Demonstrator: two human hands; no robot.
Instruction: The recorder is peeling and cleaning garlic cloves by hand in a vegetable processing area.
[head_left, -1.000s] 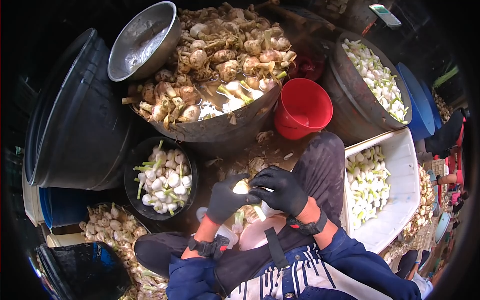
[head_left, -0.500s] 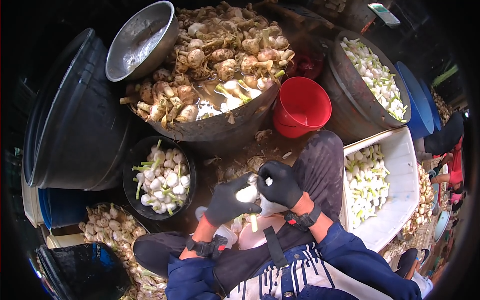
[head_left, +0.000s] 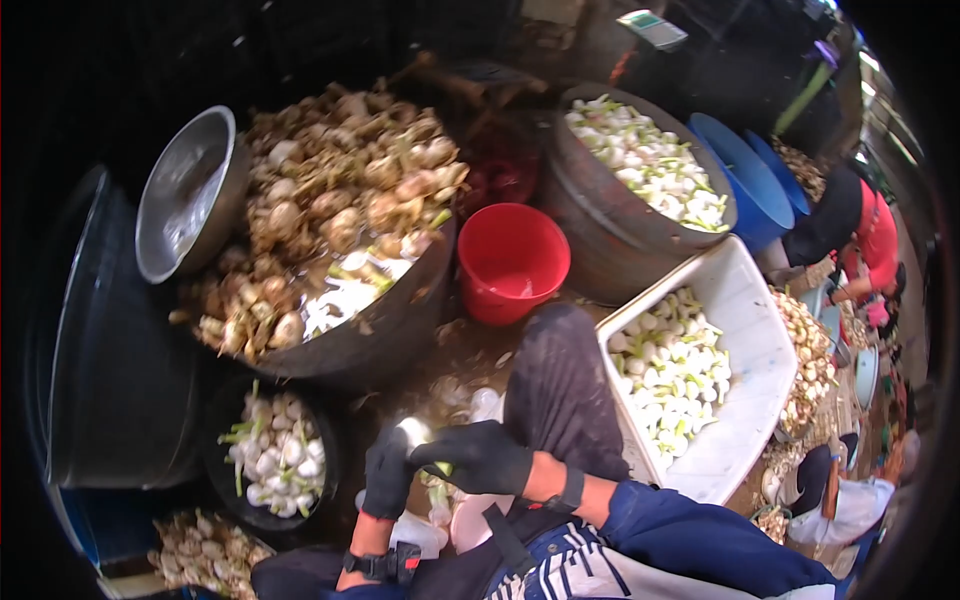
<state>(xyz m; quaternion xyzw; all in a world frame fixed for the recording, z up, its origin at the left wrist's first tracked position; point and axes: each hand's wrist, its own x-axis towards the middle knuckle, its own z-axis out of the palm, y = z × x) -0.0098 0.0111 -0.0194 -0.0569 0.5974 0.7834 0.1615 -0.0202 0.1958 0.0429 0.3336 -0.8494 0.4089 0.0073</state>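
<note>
At the lower centre of the frame, with both hands together, grips a white garlic bulb [head_left: 414, 431] in the black-gloved left hand [head_left: 386, 470], leaving the bulb's upper side bare above the fingers. Holds the gloved right hand [head_left: 478, 458] curled in against the left, with a green stalk end [head_left: 443, 467] showing at its fingers. Cannot tell, given the blur, whether that stalk belongs to the same bulb, nor how firmly the right fingers close. Wears a dark wrist strap [head_left: 573, 488] on each arm.

Left of the hands, see a round dark bowl [head_left: 332, 440] with a heap of white bulbs [head_left: 285, 465] inside, some bearing green stalks. At upper left, see a wide tub [head_left: 410, 312] piled with brownish garlic [head_left: 335, 190] above pale, glaring water, and a tilted metal bowl [head_left: 190, 195] at its left edge. Near the upper middle, see a red bucket [head_left: 514, 255]; right of the raised knee, a white crate [head_left: 755, 385] part-filled with white, green-stalked bulbs.
</note>
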